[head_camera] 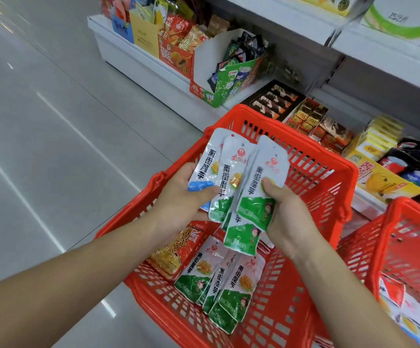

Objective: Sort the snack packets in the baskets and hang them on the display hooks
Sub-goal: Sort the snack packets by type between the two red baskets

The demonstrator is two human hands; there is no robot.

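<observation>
Left hand (178,199) holds the fanned packets (209,162), fingers curled behind, thumb on front. Right hand (292,219) pinches green packets (256,212) between thumb and fingers. Both are above the red basket (329,159), where loose packets (219,285) lie.

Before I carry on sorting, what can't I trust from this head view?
1. Display hooks: none in the head view.
2. Held packets: they overlap in a fan between the left hand and right hand, so their count is hidden.
3. Second basket: cut off by the right edge, contents mostly unseen.
4. Upper shelf boxes: blurred, labels unreadable.
</observation>
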